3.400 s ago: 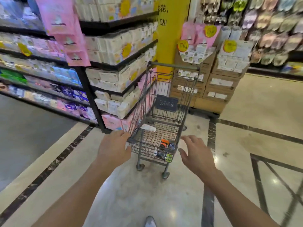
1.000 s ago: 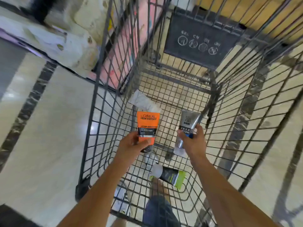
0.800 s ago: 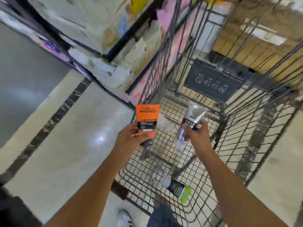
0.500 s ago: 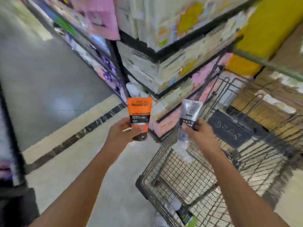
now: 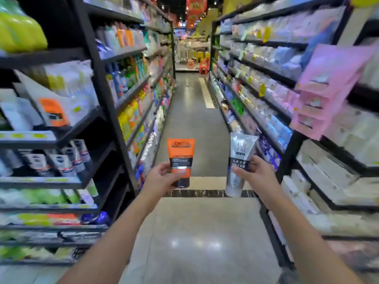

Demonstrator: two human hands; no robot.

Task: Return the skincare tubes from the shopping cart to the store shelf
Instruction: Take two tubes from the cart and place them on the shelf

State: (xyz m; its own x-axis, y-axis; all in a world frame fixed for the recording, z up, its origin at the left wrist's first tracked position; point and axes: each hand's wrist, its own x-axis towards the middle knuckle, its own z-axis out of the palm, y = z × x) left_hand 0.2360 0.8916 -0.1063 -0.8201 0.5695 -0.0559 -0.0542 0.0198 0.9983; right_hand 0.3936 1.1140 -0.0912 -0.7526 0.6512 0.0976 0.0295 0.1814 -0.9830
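Mid-aisle, at chest height, two tubes are held up side by side, apart. Orange tube, cap down, is grasped by the left hand at its lower half, grip clenched around it. Silver tube, marked MEN, cap down and slightly tilted, is grasped by the right hand at mid-body, grip likewise clenched. Shelf on the left carries tubes and bottles, one orange pack among them. Shelf on the right is stocked with pale packs; detail is blurred. Glossy floor lies below.
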